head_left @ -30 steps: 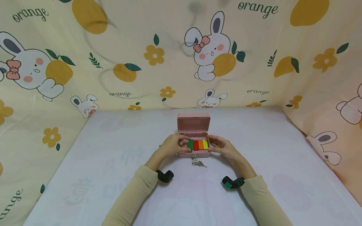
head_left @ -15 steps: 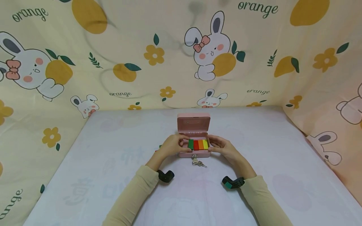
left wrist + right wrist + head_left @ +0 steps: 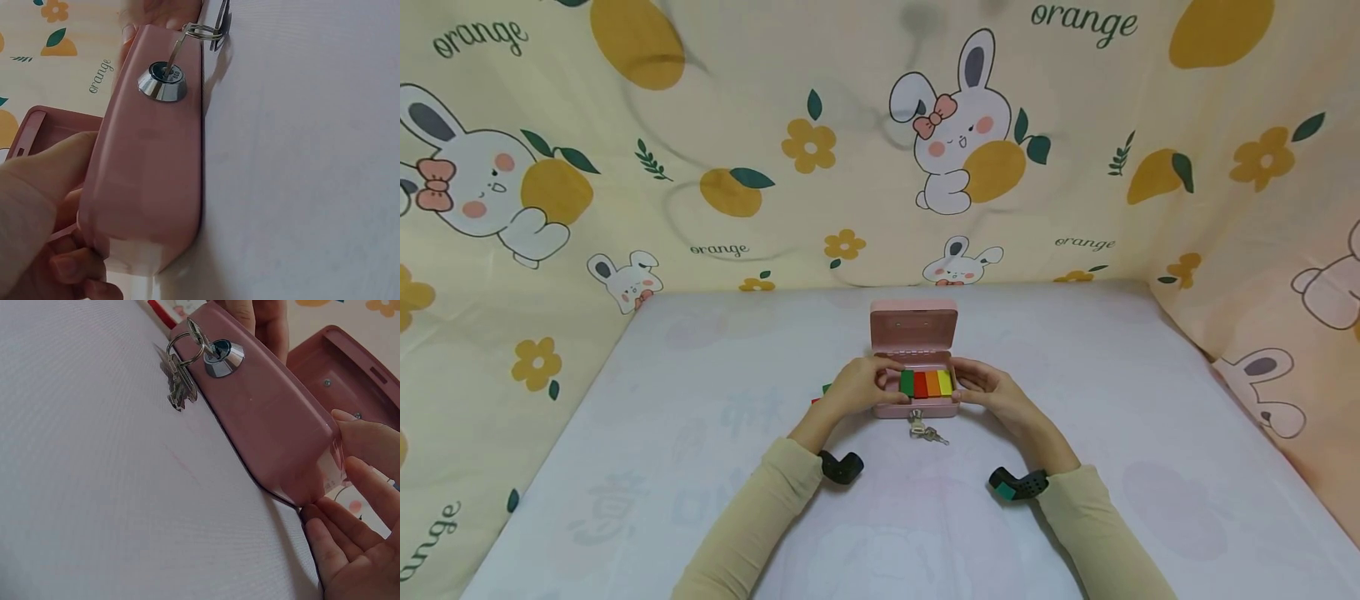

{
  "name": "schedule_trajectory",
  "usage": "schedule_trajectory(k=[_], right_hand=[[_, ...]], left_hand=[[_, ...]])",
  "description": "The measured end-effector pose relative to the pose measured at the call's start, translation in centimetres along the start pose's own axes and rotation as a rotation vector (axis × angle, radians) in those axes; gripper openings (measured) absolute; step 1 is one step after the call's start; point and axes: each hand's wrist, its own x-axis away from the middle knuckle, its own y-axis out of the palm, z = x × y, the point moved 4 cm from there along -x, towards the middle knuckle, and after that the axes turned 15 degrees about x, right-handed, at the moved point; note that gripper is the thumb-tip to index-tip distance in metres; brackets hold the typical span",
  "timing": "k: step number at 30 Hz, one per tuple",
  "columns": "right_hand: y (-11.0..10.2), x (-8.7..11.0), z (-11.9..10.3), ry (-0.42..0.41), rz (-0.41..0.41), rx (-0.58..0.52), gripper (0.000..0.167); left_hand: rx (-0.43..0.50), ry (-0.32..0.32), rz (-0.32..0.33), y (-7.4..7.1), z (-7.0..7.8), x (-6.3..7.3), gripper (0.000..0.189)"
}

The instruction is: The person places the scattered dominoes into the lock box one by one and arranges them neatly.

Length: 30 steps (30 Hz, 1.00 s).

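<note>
A pink metal cash box (image 3: 936, 410) stands on the table, its lid (image 3: 913, 331) raised. Inside lies a row of blocks: a green block (image 3: 907, 383), a red block (image 3: 921, 384), an orange block (image 3: 932, 383) and a yellow block (image 3: 945, 383). My left hand (image 3: 855, 387) reaches over the box's left end, thumb and index finger at the green block's two ends; its lower fingers curl outside the wall. At the other end my right hand (image 3: 994, 395) holds the box, thumb on the rim and fingers against the outer wall. The left fingertips are hidden in the left wrist view.
A key sits in the front lock (image 3: 164, 81), with other keys (image 3: 181, 387) hanging from its ring onto the table. Left of the box, partly behind my left hand, lie pieces in green (image 3: 826, 388) and red (image 3: 164, 314). A printed cloth (image 3: 850, 150) forms the backdrop.
My left hand and forearm have shifted slightly right, and the green block has moved a touch the same way. More of the red piece behind the hand shows. My right hand stays put.
</note>
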Motion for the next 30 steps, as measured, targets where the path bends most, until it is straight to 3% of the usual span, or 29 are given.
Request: schedule_trajectory(k=[30], right_hand=[[-0.09,0.15,-0.14,0.011,0.004,0.058,0.064]], left_hand=[[-0.137,-0.027,0.048,0.62,-0.58,-0.33,0.051]])
